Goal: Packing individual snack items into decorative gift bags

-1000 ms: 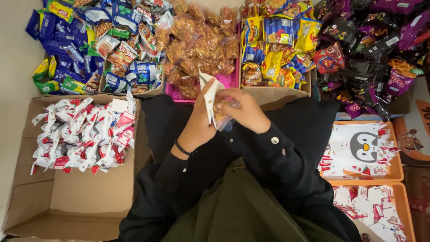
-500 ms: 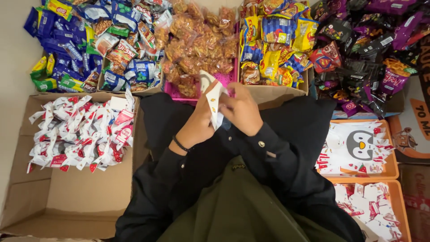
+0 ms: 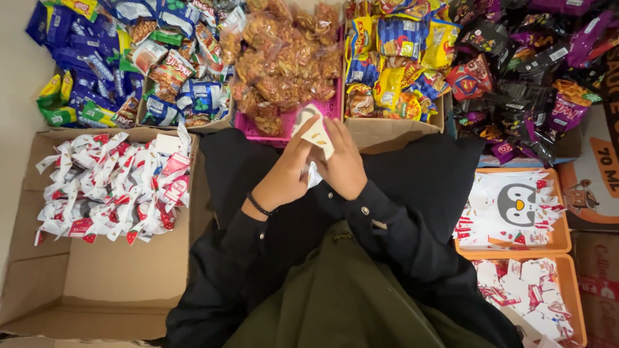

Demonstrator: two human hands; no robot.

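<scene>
small white packet held between both hands

the left hand (image 3: pixel 284 177) and right hand (image 3: pixel 342 167) pinch a white paper packet (image 3: pixel 316 132) above the lap, in front of the pink basket (image 3: pixel 284 122). it looks light, thin and easily creased; gripping the edges seems safest.

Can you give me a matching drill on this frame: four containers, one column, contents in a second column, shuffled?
Containers:
1. big cardboard box
2. pink basket
3. upper orange tray
4. top-left carton

Contents:
A. clear bags of brown snacks
B. white bags with a penguin picture
C. blue and green packets
D. white-and-red wrapped packs

Pairs: 1-D, 2-A, 3-B, 4-C
</scene>
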